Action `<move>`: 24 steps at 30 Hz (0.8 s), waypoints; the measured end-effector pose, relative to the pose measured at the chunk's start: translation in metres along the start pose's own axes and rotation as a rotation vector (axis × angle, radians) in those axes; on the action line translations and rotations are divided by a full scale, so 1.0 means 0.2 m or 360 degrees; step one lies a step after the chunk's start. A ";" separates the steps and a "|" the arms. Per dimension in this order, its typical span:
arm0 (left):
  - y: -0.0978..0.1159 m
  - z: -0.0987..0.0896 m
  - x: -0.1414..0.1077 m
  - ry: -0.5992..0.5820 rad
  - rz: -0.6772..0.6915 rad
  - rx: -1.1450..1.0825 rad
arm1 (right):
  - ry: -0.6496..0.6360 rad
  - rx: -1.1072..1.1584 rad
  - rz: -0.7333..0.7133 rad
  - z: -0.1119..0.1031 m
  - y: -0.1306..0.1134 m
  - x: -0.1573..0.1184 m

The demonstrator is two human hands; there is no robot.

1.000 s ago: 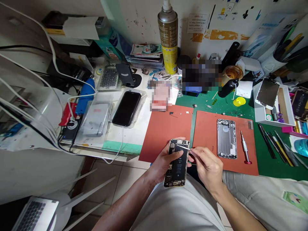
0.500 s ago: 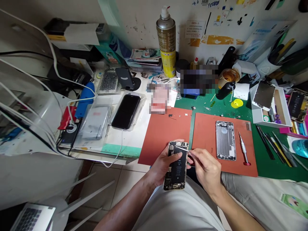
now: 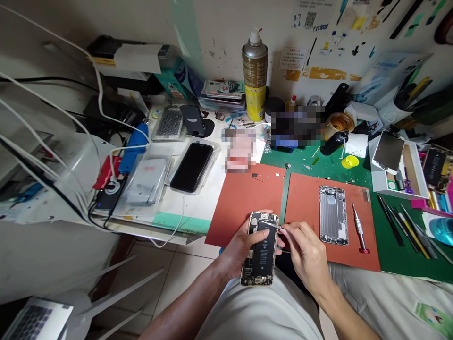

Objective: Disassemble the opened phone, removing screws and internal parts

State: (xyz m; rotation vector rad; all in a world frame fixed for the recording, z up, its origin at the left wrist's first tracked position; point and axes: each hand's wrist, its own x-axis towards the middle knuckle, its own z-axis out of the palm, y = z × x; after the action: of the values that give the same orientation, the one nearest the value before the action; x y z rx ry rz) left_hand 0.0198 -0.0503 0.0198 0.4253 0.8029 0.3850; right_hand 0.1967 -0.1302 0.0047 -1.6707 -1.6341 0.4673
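My left hand (image 3: 238, 250) grips an opened smartphone (image 3: 260, 271), its thumb lying on the black battery (image 3: 263, 252) and its fingers wrapped behind the phone. The phone's back is off, so the battery and boards show. At the phone's upper right edge, my right hand (image 3: 304, 248) pinches slim metal tweezers (image 3: 272, 224). Their tips lie over the top end of the battery, near my left thumb; whether they touch it I cannot tell. Right of my right hand, a bare silver phone housing (image 3: 332, 215) and a screwdriver (image 3: 359, 226) rest on a reddish-brown mat (image 3: 304, 189).
Another reddish-brown mat (image 3: 244, 208) lies on the left. A black phone (image 3: 193, 166) with a white cable is further left. A spray can (image 3: 255, 75) stands at the back. Pen-like tools (image 3: 406, 226) and a white box (image 3: 417, 165) occupy the right side.
The view has tilted slightly, so the bench sits a little lower in the picture. The tweezers have shifted slightly over the phone's top end; both hands keep their holds.
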 end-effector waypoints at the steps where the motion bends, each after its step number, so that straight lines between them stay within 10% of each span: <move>1: 0.00 0.00 0.00 -0.0004 0.0003 0.0003 | -0.0022 -0.0004 0.0015 0.00 0.00 0.01; 24: -0.02 -0.02 0.01 -0.0041 0.0030 0.0001 | -0.0238 -0.0499 -0.0406 -0.07 0.06 0.02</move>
State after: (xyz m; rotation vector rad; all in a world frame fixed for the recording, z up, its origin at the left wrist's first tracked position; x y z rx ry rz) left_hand 0.0185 -0.0522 0.0132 0.4377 0.7743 0.3962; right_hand 0.2155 -0.1295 0.0062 -1.6448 -2.0856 0.2206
